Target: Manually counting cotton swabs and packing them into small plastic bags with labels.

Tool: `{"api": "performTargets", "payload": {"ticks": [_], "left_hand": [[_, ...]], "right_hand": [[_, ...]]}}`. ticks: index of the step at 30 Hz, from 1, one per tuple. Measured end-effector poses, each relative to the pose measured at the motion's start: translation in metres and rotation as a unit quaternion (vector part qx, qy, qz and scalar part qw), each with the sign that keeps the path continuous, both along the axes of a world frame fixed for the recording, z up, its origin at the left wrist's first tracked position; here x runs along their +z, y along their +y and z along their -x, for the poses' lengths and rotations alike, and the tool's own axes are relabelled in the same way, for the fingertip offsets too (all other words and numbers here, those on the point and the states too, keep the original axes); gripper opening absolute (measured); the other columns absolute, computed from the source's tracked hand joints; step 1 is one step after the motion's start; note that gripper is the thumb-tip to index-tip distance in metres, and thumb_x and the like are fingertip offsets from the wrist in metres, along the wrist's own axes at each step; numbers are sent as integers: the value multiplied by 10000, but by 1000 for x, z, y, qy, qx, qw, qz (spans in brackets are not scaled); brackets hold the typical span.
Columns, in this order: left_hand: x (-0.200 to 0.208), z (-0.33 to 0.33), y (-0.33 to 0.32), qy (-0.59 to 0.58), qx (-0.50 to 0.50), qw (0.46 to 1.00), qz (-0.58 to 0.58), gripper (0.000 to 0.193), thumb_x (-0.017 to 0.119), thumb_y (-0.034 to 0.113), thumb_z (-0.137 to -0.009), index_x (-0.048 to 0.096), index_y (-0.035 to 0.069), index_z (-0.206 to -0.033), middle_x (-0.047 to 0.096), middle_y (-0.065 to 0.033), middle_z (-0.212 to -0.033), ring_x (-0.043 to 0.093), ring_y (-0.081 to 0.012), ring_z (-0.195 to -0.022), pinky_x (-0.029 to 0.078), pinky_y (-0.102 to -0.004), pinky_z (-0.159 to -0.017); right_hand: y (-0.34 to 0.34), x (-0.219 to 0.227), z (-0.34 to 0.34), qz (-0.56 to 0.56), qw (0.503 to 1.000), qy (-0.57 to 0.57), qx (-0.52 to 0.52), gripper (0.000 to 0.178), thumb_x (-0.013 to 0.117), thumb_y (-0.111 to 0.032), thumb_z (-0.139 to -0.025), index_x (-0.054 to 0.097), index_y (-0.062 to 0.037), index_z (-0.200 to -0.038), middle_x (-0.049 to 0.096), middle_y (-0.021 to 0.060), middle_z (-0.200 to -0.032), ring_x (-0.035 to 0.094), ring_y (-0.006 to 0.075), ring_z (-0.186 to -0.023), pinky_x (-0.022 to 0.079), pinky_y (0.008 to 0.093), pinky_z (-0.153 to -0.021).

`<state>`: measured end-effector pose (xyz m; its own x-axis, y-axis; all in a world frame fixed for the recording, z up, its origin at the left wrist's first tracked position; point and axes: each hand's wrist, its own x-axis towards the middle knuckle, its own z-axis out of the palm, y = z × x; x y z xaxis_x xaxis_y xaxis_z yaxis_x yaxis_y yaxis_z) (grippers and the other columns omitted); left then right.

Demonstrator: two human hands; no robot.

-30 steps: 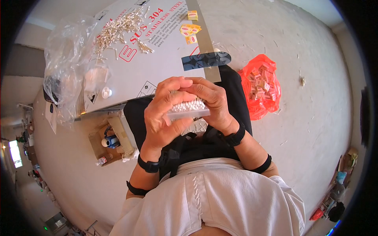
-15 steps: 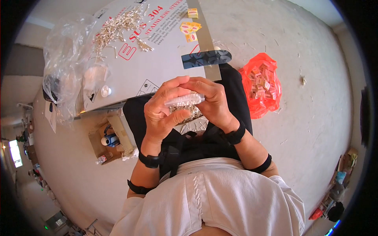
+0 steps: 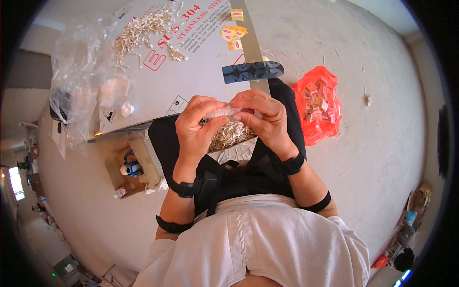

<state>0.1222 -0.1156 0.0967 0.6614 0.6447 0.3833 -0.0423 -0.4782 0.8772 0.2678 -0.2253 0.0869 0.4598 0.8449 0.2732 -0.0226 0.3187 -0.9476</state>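
Note:
Between both hands, above my lap, is a small clear plastic pack of cotton swabs (image 3: 223, 113), its white tips in a row. My left hand (image 3: 195, 123) grips one end, thumb below and fingers over it. The other end is pinched by my right hand (image 3: 267, 119), thumb and fingertips together at the film's edge. Just under the hands sits a container of loose cotton swabs (image 3: 231, 137), partly hidden by them. On the table (image 3: 138, 91) lie a large heap of cotton swabs (image 3: 143, 32) and a small loose bunch (image 3: 176, 52).
Small yellow boxes (image 3: 234, 32) and a dark patterned strip (image 3: 252, 71) lie by the table's right edge. A red plastic bag (image 3: 331, 129) of small boxes stands on the floor at right. Clear plastic bags (image 3: 79, 62) hang at left, above a cardboard box (image 3: 114, 167).
My right hand has shifted right and its fingers have moved to the pack's end. The pack has turned and sits slightly higher, and more of the container of swabs shows beneath.

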Motion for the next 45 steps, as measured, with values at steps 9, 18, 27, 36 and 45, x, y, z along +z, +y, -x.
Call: {"api": "performTargets", "payload": {"ticks": [9,18,27,36,45], "left_hand": [[-73,-33,36,59,62,996,-3,277,753,-6,-742,702,35,-1011,638,-43,-942,615,-148,-875,499,-266,-754],[-100,-32,45,11,71,976,204,147,715,-14,-793,707,15,-937,654,-16,-901,608,-87,-824,483,-231,-685],[-94,-34,53,37,49,995,73,96,703,-51,-779,627,7,-791,610,-27,-807,570,-94,-724,459,-243,-636],[-88,-34,58,113,43,970,209,122,716,-2,-787,596,13,-782,575,26,-701,515,-54,-648,446,-217,-613],[-77,-30,68,154,8,984,86,114,705,-32,-759,597,-1,-778,573,-18,-776,533,-90,-698,444,-252,-639]], "right_hand": [[53,-64,-14,22,976,-165,-137,105,683,58,-780,686,0,-867,658,101,-882,636,202,-756,506,281,-669],[62,-85,-13,144,979,-105,-103,83,705,7,-780,692,-7,-860,638,79,-808,625,188,-722,489,290,-630],[68,-85,-17,82,952,-269,-119,76,714,0,-765,649,-15,-802,612,98,-800,616,240,-694,482,311,-607],[71,-84,-15,189,970,-131,-76,86,696,5,-759,611,-5,-775,587,111,-770,592,259,-657,462,334,-582],[65,-81,-26,133,984,-111,-40,74,669,22,-768,603,1,-794,575,130,-775,589,288,-674,464,348,-589]]}}
